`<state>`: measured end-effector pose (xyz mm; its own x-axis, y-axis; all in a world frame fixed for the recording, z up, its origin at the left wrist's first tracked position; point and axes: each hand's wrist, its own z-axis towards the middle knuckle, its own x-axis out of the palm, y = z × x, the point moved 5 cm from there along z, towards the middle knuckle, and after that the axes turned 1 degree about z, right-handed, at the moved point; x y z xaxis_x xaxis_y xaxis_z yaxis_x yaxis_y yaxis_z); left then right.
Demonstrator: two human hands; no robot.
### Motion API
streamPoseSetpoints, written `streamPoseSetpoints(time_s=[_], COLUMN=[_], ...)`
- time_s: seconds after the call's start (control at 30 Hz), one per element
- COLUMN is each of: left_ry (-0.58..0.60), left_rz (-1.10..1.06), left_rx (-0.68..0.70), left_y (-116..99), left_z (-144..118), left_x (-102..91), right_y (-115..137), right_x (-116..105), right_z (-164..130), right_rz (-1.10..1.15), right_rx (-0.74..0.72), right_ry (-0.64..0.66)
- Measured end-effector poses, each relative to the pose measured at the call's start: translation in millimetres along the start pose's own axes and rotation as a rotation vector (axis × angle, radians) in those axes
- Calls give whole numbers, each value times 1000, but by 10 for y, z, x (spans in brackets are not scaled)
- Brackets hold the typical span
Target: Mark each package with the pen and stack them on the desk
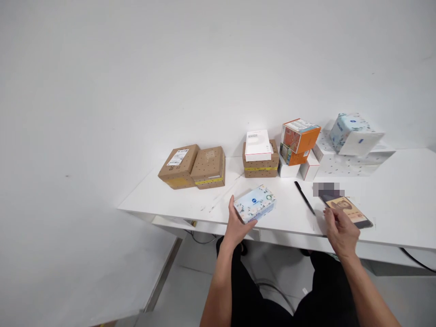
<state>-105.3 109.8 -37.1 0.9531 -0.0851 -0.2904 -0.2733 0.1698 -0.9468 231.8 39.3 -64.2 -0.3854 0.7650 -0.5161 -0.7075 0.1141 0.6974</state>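
My left hand [237,227] grips the near left end of a tissue box [255,202], pale blue with a floral print. The box is tilted at the table's front edge. My right hand [341,230] is closed, thumb and fingers pinched together, over the table's front edge. Whether anything small is between those fingers cannot be made out. Just beyond it lies a flat dark item with a tan picture panel [349,210], its upper part pixelated. To the left of that hand, a black pen [304,197] rests on the table.
Two brown cardboard boxes [207,167] stand at the left of the white table [177,202]. Farther right, a white box [258,143] sits on another carton. Beside it are stacked orange boxes [299,136], and a floral tissue pack [354,131] on a spotted white box. A wall rises behind.
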Motion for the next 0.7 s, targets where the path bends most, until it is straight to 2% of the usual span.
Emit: streamPoseSetpoints(time_s=[0.13, 0.3, 0.43, 0.6, 0.7], left_ry=[-89, -211, -222, -262, -248], left_rz=[-41, 125, 252, 251, 287], left_rx=[-11, 98, 252, 308, 374], left_y=[30, -350, -609, -659, -763], left_z=[-73, -68, -13, 105, 198], left_x=[-6, -145, -146, -56, 4], right_y=[11, 28, 40, 48, 48], right_x=[-14, -23, -23, -22, -22], right_z=[1, 4, 2, 1, 7], right_rz=[-5, -20, -22, -5, -4], right_rx=[-11, -4, 2, 13, 36], right_ry=[-9, -10, -2, 14, 27])
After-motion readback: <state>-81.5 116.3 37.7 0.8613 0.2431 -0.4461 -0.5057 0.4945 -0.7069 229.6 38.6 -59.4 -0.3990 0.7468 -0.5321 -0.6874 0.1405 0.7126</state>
